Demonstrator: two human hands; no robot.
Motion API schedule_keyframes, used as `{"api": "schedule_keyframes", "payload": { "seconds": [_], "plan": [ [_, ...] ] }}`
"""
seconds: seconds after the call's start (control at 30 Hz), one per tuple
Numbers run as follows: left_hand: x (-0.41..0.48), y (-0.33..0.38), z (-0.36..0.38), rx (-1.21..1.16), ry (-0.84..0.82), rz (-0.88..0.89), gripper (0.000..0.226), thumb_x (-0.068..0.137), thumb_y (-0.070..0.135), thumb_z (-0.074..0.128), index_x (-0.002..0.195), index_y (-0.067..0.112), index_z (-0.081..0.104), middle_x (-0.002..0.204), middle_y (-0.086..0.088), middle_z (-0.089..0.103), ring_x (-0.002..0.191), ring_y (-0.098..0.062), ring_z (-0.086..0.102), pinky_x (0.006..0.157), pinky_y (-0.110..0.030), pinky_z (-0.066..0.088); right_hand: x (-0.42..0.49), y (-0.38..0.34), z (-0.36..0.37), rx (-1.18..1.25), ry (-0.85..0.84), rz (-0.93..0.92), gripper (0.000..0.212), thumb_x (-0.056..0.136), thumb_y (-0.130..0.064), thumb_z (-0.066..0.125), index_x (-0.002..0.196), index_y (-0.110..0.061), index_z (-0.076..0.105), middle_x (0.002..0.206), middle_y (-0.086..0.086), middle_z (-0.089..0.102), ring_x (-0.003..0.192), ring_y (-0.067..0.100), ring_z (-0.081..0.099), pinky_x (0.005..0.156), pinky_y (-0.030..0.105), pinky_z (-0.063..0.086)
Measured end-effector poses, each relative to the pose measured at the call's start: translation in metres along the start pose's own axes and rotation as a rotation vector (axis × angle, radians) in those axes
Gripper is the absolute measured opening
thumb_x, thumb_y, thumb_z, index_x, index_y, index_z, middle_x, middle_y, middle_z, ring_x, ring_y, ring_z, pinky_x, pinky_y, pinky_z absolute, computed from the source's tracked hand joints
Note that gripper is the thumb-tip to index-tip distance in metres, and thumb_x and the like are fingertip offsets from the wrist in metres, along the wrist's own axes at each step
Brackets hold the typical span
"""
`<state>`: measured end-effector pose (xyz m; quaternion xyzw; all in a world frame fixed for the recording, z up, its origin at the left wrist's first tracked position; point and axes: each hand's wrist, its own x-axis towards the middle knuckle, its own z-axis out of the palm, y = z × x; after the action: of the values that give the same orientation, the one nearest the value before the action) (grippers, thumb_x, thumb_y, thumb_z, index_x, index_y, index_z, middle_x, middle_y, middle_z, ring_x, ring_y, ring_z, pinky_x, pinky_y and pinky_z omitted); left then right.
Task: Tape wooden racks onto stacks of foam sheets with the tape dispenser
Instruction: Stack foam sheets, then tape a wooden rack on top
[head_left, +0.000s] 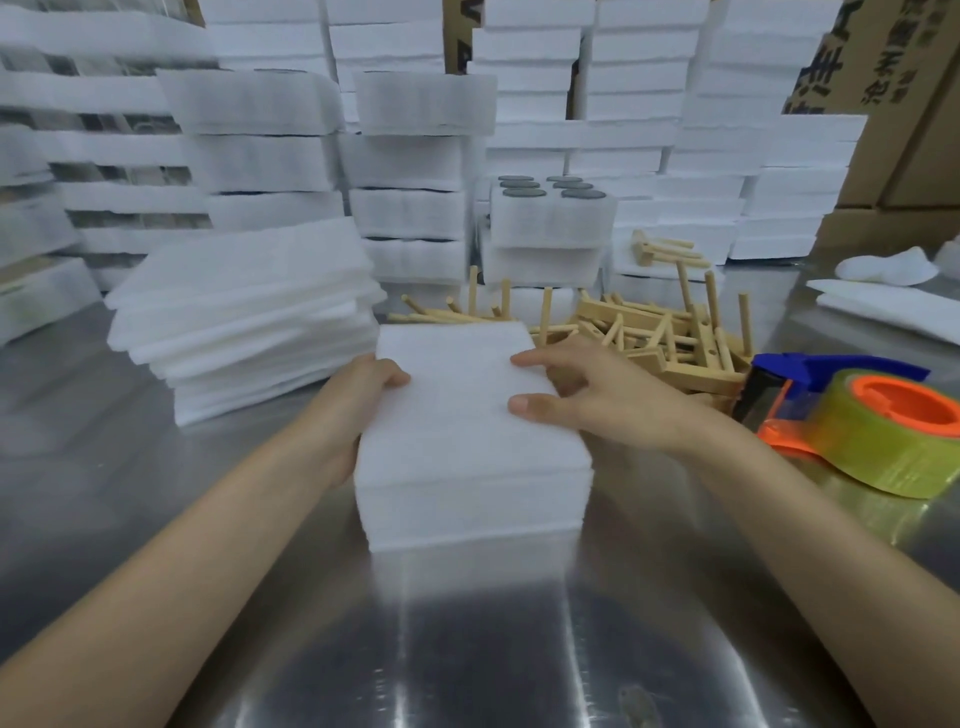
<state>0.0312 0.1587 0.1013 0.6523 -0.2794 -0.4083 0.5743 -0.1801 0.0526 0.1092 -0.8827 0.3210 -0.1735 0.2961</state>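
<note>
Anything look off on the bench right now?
The wooden racks lie in a tangled heap behind the held foam stack, pegs pointing every way. The larger foam pile at left is fanned unevenly. No damage.

Words on the boxes, too blurry to read

A brown box (883, 119) at the top right has big dark blue Chinese signs and a row of small ones on it. They are tilted, cut off at the edge and too blurred to read. A second box (460, 36) at the top middle shows part of a black mark, but I cannot tell what it is.
</note>
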Motion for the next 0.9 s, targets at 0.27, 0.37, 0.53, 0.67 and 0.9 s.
{"api": "schedule_keyframes", "payload": {
  "seconds": [0.27, 0.37, 0.53, 0.67, 0.9],
  "plan": [
    [-0.001, -0.003, 0.003, -0.052, -0.017, 0.085, 0.018, 0.094, 0.012, 0.045, 0.09, 0.015, 0.062, 0.062, 0.004, 0.071, 0.05, -0.01, 0.067, 0.04, -0.017, 0.047, 0.002, 0.007, 0.007, 0.07, -0.231, 0.092, 0.068, 0.09, -0.064, 0.042, 0.148, -0.047, 0.012, 0.152, -0.031, -0.003, 0.142, 0.003, 0.004, 0.111, 0.028, 0.009],
    [0.001, -0.006, 0.004, -0.037, 0.028, 0.097, 0.019, 0.093, 0.016, 0.048, 0.107, 0.014, 0.06, 0.083, -0.001, 0.07, 0.063, -0.013, 0.067, 0.05, -0.022, 0.049, 0.001, 0.008, 0.002, 0.112, -0.268, 0.1, 0.066, 0.092, -0.061, 0.041, 0.149, -0.047, 0.01, 0.154, -0.03, -0.004, 0.145, 0.001, -0.001, 0.115, 0.029, 0.006],
    [0.003, -0.007, 0.004, -0.066, -0.011, 0.125, 0.021, 0.093, 0.011, 0.046, 0.107, 0.01, 0.062, 0.087, -0.005, 0.07, 0.064, -0.015, 0.068, 0.05, -0.02, 0.052, -0.001, 0.007, -0.001, 0.157, -0.288, 0.107, 0.061, 0.096, -0.055, 0.04, 0.149, -0.048, 0.011, 0.157, -0.025, -0.007, 0.144, -0.001, -0.002, 0.111, 0.025, 0.004],
    [0.002, -0.006, 0.004, -0.143, -0.044, 0.098, 0.022, 0.093, 0.008, 0.047, 0.109, 0.007, 0.062, 0.084, -0.007, 0.071, 0.061, -0.017, 0.069, 0.045, -0.021, 0.052, -0.001, 0.006, -0.002, 0.135, -0.276, 0.09, 0.06, 0.097, -0.051, 0.039, 0.151, -0.045, 0.012, 0.158, -0.023, -0.004, 0.143, -0.004, -0.003, 0.107, 0.02, 0.002],
    [0.005, -0.008, 0.004, -0.171, -0.081, 0.064, 0.039, 0.093, 0.017, 0.053, 0.132, 0.01, 0.051, 0.113, -0.011, 0.068, 0.093, -0.027, 0.069, 0.06, -0.029, 0.055, -0.002, 0.004, -0.004, 0.128, -0.281, 0.091, 0.058, 0.098, -0.05, 0.038, 0.15, -0.043, 0.014, 0.152, -0.027, 0.005, 0.129, -0.013, 0.001, 0.108, 0.018, -0.001]
  ]
}}
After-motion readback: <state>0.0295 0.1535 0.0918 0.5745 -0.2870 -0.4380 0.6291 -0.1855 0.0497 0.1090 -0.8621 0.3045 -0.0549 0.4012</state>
